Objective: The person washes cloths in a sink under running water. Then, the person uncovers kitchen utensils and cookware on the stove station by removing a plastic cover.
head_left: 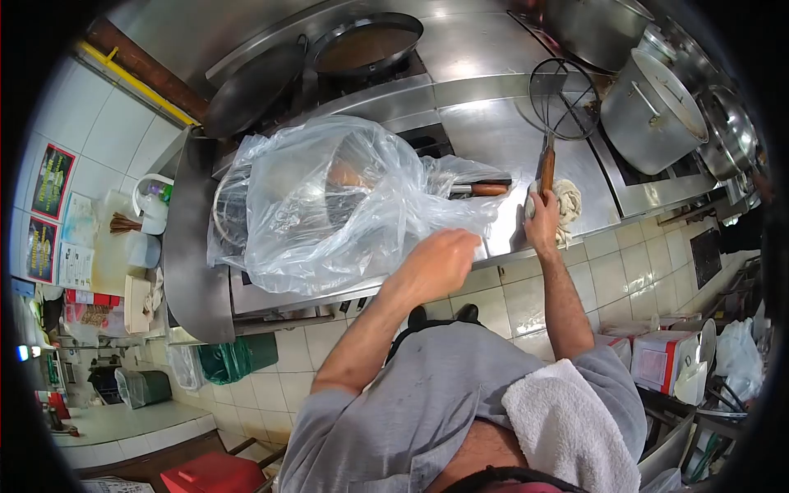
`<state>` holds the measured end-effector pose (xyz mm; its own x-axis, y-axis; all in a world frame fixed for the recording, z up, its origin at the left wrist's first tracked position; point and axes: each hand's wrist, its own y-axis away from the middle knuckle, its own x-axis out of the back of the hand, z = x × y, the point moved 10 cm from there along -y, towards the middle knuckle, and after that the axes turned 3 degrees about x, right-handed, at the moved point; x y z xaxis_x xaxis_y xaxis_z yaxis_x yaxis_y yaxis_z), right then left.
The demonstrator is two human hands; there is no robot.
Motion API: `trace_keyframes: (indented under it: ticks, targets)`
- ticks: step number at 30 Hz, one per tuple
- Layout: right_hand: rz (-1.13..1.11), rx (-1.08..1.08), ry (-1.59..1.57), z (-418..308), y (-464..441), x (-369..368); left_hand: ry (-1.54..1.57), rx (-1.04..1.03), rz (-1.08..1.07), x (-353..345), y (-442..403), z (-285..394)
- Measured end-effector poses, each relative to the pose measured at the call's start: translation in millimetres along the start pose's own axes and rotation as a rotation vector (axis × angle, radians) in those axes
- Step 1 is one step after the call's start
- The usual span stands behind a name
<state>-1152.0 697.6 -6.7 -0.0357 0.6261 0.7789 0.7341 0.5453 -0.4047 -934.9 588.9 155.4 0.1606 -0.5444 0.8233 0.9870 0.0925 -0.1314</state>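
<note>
A large clear plastic bag lies bunched over the steel stove, with a round rim and other shapes blurred inside it. My left hand is closed at the bag's near right edge, gripping the plastic. Wooden-handled tools stick out of the bag's right side. My right hand is closed around the lower end of a wooden-handled round wire frame, whose dark ring with crossing struts points away from me. A crumpled beige cloth sits against the right hand; whether the fingers hold it too is unclear.
Behind the bag are a dark wok and a wide pan with brown contents. A tall aluminium pot and metal bowls stand at right. A white towel hangs over my front; a green bin is at lower left.
</note>
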Motion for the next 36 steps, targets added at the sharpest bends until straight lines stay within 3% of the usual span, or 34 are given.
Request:
trace_keyframes:
  ticks: [1,2,4,5,6,7,8,10,12,16,17,18,19,21,22,23,24,26,28,30,31,32,33,34,35,36]
  targets:
    - [0.016,-0.005,0.012,5,-4,0,-0.179,0.125,-0.211,-39,-8,-31]
    - [0.017,-0.009,0.015,2,-4,8,-0.177,0.121,-0.214,-43,-9,-37]
    - [-0.178,-0.137,0.142,-12,-8,16,-0.265,0.502,-0.304,-40,4,-92]
    - [-0.092,-0.133,0.173,-25,-10,31,-0.270,0.496,-0.307,-48,11,-114]
    - [-0.095,-0.139,0.169,-33,-13,33,-0.270,0.430,-0.139,-47,19,-136]
    - [0.024,0.010,-0.055,-56,-21,43,-0.267,0.365,0.029,-30,21,-133]
    - [0.143,0.159,-0.279,-79,-24,57,-0.270,0.370,0.023,-33,20,-137]
    - [-0.192,0.162,-0.792,-141,-31,38,-0.024,0.372,0.260,14,5,-112]
    - [-0.105,0.477,-0.678,-192,-32,29,-0.148,0.343,0.387,52,-8,-89]
    - [-0.013,0.489,-0.679,-217,-43,11,-0.476,0.278,0.704,127,2,-69]
    - [-0.388,0.386,-0.644,-220,-37,-24,-0.485,0.289,0.705,140,10,-68]
    - [-0.759,0.274,-0.589,-217,-19,-57,-0.663,0.442,0.670,154,20,-74]
    - [-0.872,0.347,-0.431,-218,-9,-70,-0.838,0.594,0.628,167,32,-85]
    - [-0.837,0.373,-0.409,-205,-9,-95,-0.939,0.582,0.821,202,65,-96]
    - [-0.795,0.393,-0.385,-203,-11,-101,-0.943,0.589,0.819,212,77,-112]
    - [-0.644,0.365,-0.362,-205,-23,-89,-1.002,0.704,0.765,221,91,-138]
    - [-0.649,0.373,-0.367,-209,-25,-90,-1.060,0.821,0.708,228,106,-165]
    - [-0.331,0.583,-0.306,-228,-40,-66,-0.904,0.867,0.796,230,137,-222]
    - [-0.436,0.582,-0.304,-237,-43,-76,-0.844,0.907,0.847,221,174,-266]
    - [-1.087,0.347,-0.086,-227,-11,-116,-0.777,0.943,0.901,207,199,-291]
    - [-1.153,0.334,-0.152,-225,6,-122,-0.772,1.024,0.901,200,211,-298]
    - [-1.159,0.340,-0.154,-217,16,-141,-0.766,1.108,0.893,192,226,-304]
    - [-1.018,0.567,-0.297,-229,24,-152,-0.771,1.118,0.888,185,236,-301]
    - [-0.856,0.785,-0.437,-269,23,-113,-0.571,0.997,1.029,181,246,-295]
    - [-0.851,0.758,-0.535,-276,15,-80,-0.368,0.866,1.159,177,253,-291]
    - [-0.857,0.760,-0.538,-280,16,-89,-0.370,0.872,1.158,168,253,-281]
